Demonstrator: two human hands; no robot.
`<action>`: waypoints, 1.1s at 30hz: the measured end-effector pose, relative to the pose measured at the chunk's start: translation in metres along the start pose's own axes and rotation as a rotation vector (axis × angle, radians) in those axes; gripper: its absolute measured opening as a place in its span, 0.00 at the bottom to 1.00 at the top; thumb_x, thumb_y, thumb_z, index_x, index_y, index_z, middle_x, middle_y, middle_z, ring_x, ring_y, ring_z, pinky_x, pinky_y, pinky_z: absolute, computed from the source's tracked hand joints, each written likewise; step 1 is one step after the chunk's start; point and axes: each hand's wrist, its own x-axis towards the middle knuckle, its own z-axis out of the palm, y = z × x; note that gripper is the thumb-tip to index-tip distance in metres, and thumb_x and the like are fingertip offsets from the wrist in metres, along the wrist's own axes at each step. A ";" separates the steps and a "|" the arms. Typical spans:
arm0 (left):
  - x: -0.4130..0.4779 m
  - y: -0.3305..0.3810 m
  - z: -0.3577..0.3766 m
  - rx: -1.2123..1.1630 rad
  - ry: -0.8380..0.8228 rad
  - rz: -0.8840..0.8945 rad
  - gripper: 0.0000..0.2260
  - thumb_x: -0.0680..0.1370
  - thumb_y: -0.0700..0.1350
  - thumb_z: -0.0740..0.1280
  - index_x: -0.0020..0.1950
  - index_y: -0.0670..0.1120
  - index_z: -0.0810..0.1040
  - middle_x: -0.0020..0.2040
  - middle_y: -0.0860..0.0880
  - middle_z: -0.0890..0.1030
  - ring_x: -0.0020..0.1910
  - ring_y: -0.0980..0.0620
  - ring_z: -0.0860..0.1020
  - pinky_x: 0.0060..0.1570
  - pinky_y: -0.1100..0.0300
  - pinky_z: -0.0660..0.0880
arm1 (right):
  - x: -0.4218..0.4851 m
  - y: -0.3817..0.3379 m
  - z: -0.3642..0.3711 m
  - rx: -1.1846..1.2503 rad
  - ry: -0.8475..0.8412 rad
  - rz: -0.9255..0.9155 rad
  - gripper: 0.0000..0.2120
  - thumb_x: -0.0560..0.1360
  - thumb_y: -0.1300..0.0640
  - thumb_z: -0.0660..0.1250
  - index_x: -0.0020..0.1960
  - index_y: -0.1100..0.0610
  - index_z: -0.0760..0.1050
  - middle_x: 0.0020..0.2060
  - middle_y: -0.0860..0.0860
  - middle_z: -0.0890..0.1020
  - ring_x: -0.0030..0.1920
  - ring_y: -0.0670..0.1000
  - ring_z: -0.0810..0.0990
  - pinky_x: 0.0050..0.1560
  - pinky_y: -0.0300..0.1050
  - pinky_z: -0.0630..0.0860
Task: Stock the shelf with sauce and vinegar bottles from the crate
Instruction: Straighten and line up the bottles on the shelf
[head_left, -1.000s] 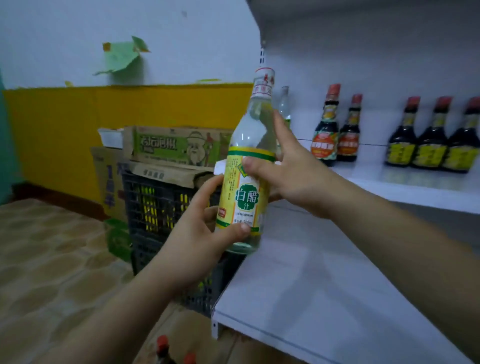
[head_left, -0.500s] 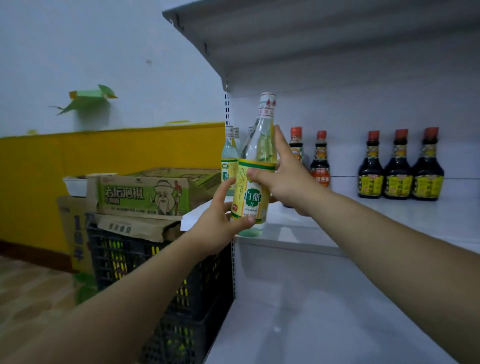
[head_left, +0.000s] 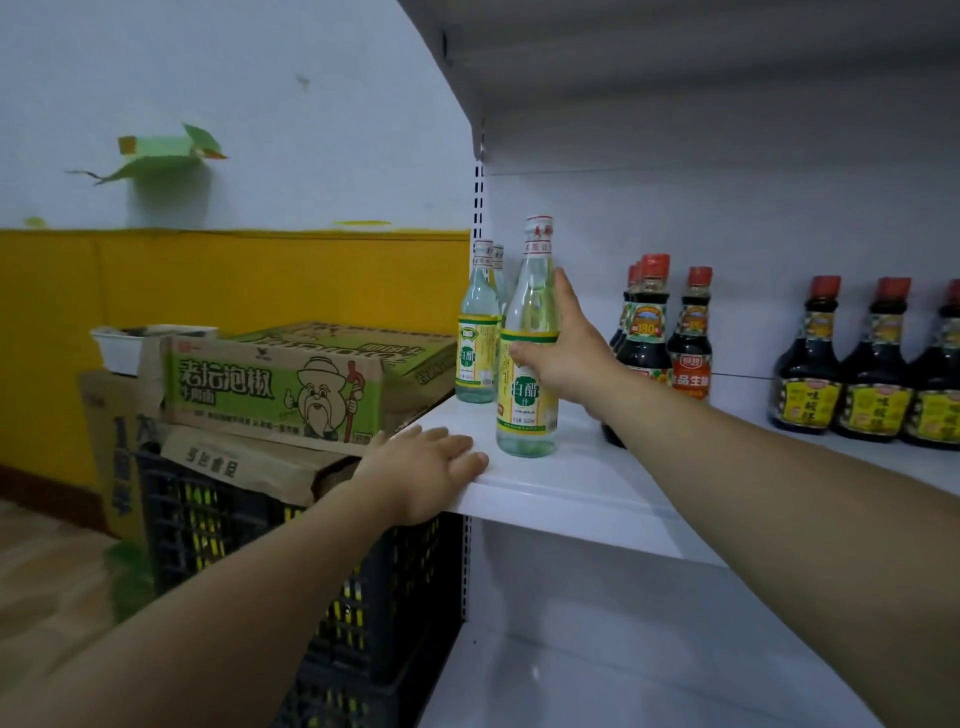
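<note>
Head view, single frame. The white vinegar bottle (head_left: 525, 400), clear glass with a yellow-green label and a red-and-white cap, stands upright at centre frame on the middle shelf (head_left: 597, 488), near the shelf's front left corner. As far as I can tell its base is down on the shelf surface. The right grip (head_left: 569, 353) comes in from the lower right and is holding this bottle at the shoulder, thumb across the top of the label and forefinger lying up along the glass toward the neck. The left grip (head_left: 426, 465) is wide and flat, palm down, with straight fingers resting on the shelf's front edge. It is just left of the bottle and not touching it. Two more vinegar bottles (head_left: 475, 345) stand behind it at the back left of the shelf, one largely hidden by the other. Right of centre are red-capped soy sauce bottles (head_left: 644, 332). Further toward the right edge is a row of dark bottles with yellow labels (head_left: 808, 374). The black crate (head_left: 218, 525) sits lower left against the shelving, with cardboard over it and a green printed carton (head_left: 270, 384) on top.
</note>
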 end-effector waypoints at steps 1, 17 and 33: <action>0.001 -0.002 0.004 0.004 0.029 0.013 0.24 0.78 0.64 0.44 0.72 0.60 0.61 0.74 0.53 0.64 0.72 0.47 0.60 0.66 0.41 0.55 | 0.009 0.004 0.004 -0.006 -0.002 0.005 0.48 0.74 0.58 0.71 0.75 0.34 0.39 0.67 0.49 0.75 0.58 0.54 0.79 0.57 0.53 0.77; 0.001 -0.006 0.017 -0.027 0.156 -0.012 0.33 0.70 0.69 0.38 0.72 0.64 0.60 0.74 0.60 0.61 0.75 0.52 0.56 0.69 0.49 0.54 | 0.099 0.063 0.027 -0.021 0.127 0.094 0.42 0.76 0.56 0.69 0.78 0.41 0.44 0.66 0.54 0.71 0.61 0.58 0.75 0.60 0.58 0.76; 0.001 -0.006 0.018 -0.032 0.144 -0.024 0.33 0.69 0.69 0.38 0.72 0.66 0.58 0.76 0.59 0.59 0.75 0.53 0.55 0.70 0.48 0.53 | 0.126 0.087 0.051 -0.224 0.244 0.031 0.40 0.78 0.49 0.66 0.78 0.43 0.42 0.67 0.56 0.67 0.61 0.58 0.75 0.56 0.55 0.76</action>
